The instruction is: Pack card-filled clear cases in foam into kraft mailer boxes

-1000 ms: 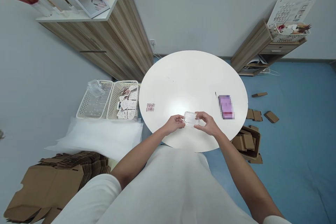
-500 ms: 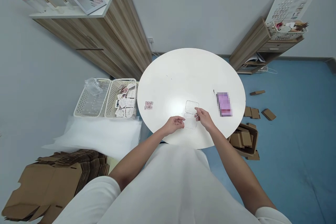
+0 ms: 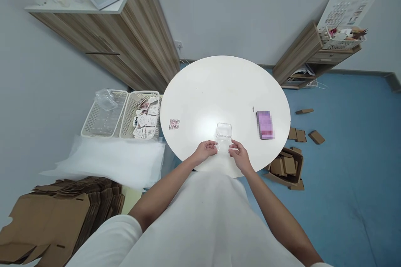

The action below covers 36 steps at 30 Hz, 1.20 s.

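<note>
A clear plastic case (image 3: 224,129) lies unfolded near the front edge of the round white table (image 3: 232,83), its lid half pointing away from me. My left hand (image 3: 206,151) grips the case's left side between thumb and fingers. On the opposite side, my right hand (image 3: 239,156) holds the right edge of the same half. A small sheet of pinkish pieces (image 3: 174,124) rests at the table's left. Toward the right side lies a purple pack (image 3: 265,125), blurred by pixels, with a tiny dark item (image 3: 253,109) beside it.
Left of the table stand a basket of printed cards (image 3: 144,119) and a basket of clear plastic (image 3: 108,117). White sheets (image 3: 109,158) and flat cardboard (image 3: 46,221) lie below them. An open carton (image 3: 286,167) with small boxes sits on the floor at right.
My right hand has moved down from the hinge area to the right edge of the nearer half. The case now sits straighter between both hands. The view has shifted slightly.
</note>
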Motion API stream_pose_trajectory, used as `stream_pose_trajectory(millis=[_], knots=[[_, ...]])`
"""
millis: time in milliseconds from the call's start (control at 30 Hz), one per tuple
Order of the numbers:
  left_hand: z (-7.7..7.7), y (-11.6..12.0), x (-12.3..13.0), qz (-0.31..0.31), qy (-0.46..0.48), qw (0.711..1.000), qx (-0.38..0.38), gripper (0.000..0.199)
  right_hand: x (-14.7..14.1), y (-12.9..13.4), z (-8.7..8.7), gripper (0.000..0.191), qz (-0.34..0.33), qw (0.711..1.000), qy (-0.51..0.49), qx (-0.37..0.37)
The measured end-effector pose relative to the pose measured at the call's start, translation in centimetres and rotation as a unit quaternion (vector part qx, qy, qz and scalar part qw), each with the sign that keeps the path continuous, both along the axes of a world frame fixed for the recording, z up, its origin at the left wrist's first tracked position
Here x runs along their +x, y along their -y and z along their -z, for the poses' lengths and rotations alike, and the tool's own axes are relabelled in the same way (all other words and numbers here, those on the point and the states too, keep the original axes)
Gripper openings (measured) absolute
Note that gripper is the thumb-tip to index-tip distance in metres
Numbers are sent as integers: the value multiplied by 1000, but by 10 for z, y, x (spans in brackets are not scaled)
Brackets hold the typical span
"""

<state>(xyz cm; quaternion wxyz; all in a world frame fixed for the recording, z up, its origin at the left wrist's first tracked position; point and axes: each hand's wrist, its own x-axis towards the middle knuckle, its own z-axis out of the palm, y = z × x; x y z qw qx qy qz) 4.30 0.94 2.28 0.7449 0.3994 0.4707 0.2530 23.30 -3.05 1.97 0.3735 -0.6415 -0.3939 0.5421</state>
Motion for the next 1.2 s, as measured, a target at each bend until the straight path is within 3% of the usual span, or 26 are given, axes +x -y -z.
stream_pose_trajectory(millis=[200, 367, 533, 767, 1033, 1200], knots=[[23, 1, 15, -45, -118, 992, 15, 49, 0, -2, 23, 43, 32, 999, 19, -39], [37, -2, 28, -54, -228, 971, 56, 29, 1, -13, 38, 40, 33, 996, 75, -46], [43, -3, 35, -49, -286, 954, 70, 28, 3, -18, 49, 38, 9, 991, 132, -1], [49, -3, 40, -36, -338, 933, 115, 39, 5, -15, 53, 51, -40, 981, 192, 9], [48, 6, 44, -56, -296, 948, 98, 45, 5, -12, 51, 50, -11, 995, 99, -21], [46, 3, 45, -63, -288, 950, 102, 47, 4, -20, 48, 46, -14, 995, 95, -27]])
